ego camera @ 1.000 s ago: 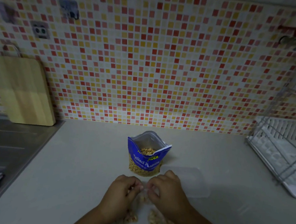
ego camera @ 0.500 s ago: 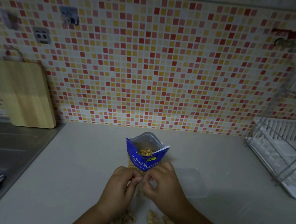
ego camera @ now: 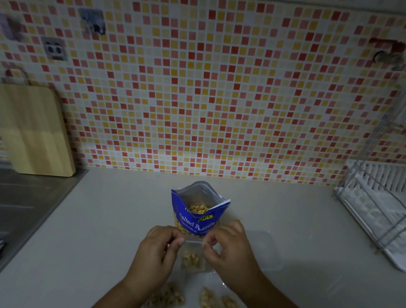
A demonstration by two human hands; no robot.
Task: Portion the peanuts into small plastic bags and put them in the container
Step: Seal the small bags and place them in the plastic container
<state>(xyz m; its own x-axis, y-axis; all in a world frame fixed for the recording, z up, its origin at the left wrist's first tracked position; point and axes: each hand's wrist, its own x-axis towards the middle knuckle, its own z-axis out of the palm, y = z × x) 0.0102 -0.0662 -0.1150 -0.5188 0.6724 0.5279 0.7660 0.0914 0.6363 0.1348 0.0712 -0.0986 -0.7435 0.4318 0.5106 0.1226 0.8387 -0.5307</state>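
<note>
While the small plastic bag (ego camera: pixel 192 259) of peanuts is pinched at its top by the curled fingers of the left hand (ego camera: pixel 156 251) and right hand (ego camera: pixel 231 254), just before the Salted Peanuts pouch (ego camera: pixel 199 216), spillage is risked if the seal is left incomplete. The pale countertop (ego camera: pixel 96 218) is flanked by a wooden cutting board (ego camera: pixel 30 129), mosaic tiles (ego camera: pixel 213 94) and a dish rack (ego camera: pixel 386 202).

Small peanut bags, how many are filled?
3 bags: one pinched by left hand and right hand, one on the counter by the left wrist, one by the right; arms may hide more.
</note>
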